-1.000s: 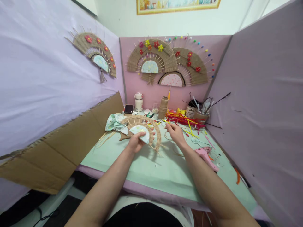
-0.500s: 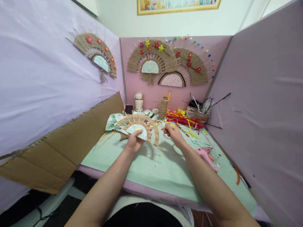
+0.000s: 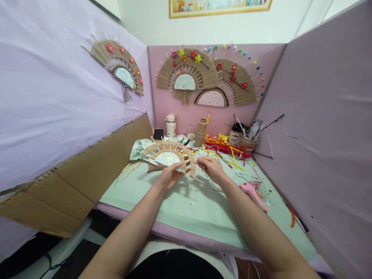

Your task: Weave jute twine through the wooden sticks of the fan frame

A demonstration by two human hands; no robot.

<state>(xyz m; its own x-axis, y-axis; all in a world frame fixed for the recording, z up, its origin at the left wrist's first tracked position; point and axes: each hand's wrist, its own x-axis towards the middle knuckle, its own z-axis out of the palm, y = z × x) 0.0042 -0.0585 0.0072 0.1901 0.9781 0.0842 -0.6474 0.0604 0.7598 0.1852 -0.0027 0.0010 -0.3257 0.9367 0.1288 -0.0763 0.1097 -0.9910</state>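
A half-round woven fan (image 3: 190, 157) of twine on thin sticks, with a pale floral half-disc at its centre, is held above the table. My left hand (image 3: 171, 174) grips it at the lower right of the half-disc, thumb in front and fingers behind. Close to the fan's right edge, my right hand (image 3: 209, 166) is closed in a pinch on twine. A loop of that twine (image 3: 217, 187) hangs below the hand toward the table. Behind the fan lies crumpled pale green floral cloth (image 3: 140, 148).
On the green table (image 3: 174, 209) stand a twine spool (image 3: 201, 133), a white bottle (image 3: 171, 125) and pots of twigs (image 3: 247, 144). Red and yellow pipe cleaners (image 3: 225, 147) lie at the back right. A pink glue gun (image 3: 254, 195) rests at right; cardboard (image 3: 81, 174) borders the left.
My right hand has moved left, closer to the fan's right edge. My left hand has shifted slightly right along the fan, which remains in its grip.
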